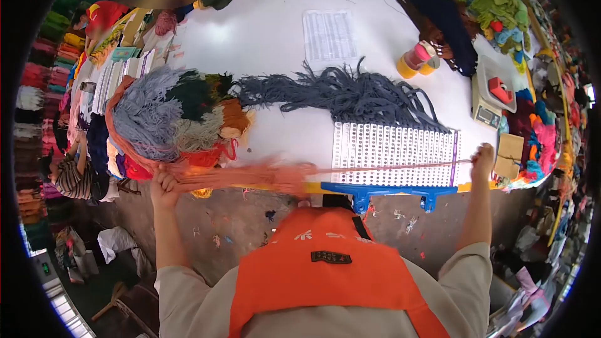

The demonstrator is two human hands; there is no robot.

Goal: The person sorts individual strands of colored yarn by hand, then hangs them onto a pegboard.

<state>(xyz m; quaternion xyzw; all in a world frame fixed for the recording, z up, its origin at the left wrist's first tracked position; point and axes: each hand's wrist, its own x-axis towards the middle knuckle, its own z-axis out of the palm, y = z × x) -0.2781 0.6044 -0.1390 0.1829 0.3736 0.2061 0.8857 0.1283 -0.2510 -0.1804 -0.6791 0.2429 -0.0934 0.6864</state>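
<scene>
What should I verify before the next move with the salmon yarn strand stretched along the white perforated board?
1. Left hand closed on the salmon-pink yarn bundle: ok.
2. Right hand closed on the end of the single salmon strand: ok.
3. Strand taut: ok, it runs straight between the hands along the near edge of the white perforated plastic board.
4. Slate-grey yarn bundle apart from the strand: ok, it lies at the board's far side.
5. Blue plastic clamp bar fixed to the table edge: cannot tell, its underside is hidden.
6. Which hole the strand lines up with: cannot tell, too small.
</scene>
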